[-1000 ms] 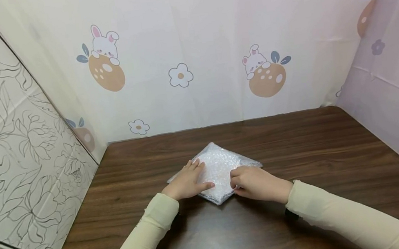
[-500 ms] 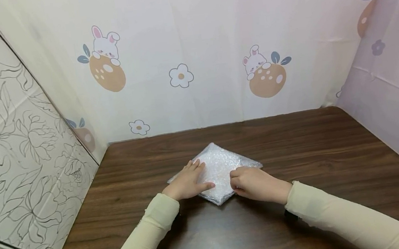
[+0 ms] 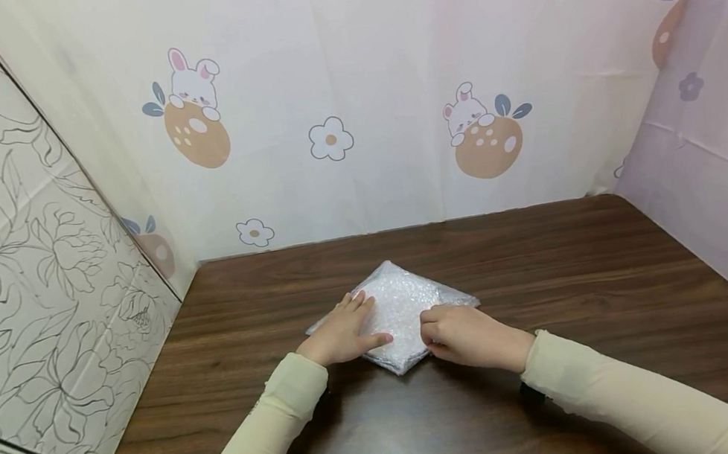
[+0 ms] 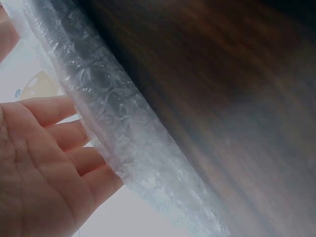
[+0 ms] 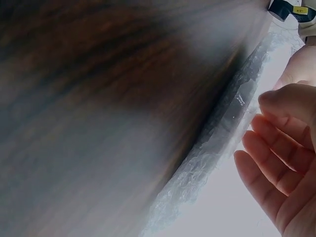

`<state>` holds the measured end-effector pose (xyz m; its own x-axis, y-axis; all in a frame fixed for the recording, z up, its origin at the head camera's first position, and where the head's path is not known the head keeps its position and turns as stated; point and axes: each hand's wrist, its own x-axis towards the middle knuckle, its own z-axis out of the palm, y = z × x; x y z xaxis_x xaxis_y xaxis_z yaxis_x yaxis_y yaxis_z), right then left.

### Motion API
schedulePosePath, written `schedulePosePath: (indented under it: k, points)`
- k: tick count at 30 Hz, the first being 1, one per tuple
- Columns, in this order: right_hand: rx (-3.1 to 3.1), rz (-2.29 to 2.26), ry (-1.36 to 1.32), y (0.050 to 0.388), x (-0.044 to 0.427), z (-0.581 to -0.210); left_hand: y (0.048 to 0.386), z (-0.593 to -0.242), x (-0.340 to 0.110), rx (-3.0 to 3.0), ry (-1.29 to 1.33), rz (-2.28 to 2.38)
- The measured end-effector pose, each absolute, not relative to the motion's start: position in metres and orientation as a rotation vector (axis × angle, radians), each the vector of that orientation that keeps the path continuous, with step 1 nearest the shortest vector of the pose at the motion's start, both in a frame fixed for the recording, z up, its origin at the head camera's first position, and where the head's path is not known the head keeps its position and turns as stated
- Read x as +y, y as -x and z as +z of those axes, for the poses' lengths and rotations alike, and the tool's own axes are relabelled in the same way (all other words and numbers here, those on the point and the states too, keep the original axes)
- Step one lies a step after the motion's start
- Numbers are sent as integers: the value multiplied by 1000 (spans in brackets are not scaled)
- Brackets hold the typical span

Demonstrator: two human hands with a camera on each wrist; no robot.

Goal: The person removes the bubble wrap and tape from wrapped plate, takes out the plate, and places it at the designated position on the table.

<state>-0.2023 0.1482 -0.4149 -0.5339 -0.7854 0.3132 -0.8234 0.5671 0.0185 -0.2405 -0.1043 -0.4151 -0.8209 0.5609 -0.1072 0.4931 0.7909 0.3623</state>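
A diamond-shaped bubble-wrap packet (image 3: pixel 400 305) lies flat on the table, one corner toward the person. The left hand (image 3: pixel 342 334) rests on its left side, fingers spread and thumb pointing right. In the left wrist view, that hand's fingers (image 4: pixel 54 158) reach over the edge of the bubble wrap (image 4: pixel 118 113). At the lower right edge, the right hand (image 3: pixel 471 335) has curled fingers and seems to pinch the wrap. The right wrist view shows its thumb and bent fingers (image 5: pixel 276 158) beside the wrap's edge (image 5: pixel 217 128); the exact contact is hard to see.
The dark wooden table (image 3: pixel 262 283) extends around the packet. A pale printed curtain (image 3: pixel 385 179) hangs along its back edge, a floral panel (image 3: pixel 37 257) stands at the left, and another pale curtain (image 3: pixel 718 142) is at the right.
Between the earlier frames and now, the right thumb has drawn in slightly under the curled fingers. The left hand and the packet stay in place.
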Motion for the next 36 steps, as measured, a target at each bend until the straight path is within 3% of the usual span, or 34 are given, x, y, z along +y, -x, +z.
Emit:
schedulePosePath:
  k: [18,36]
  points:
    - [-2519,-23,-1272,199,145,-422,235,-415,-101,2775,-813,476]
    - [-2485,53,-1296,196,152,-420,232,-416,-98,2773,-803,477]
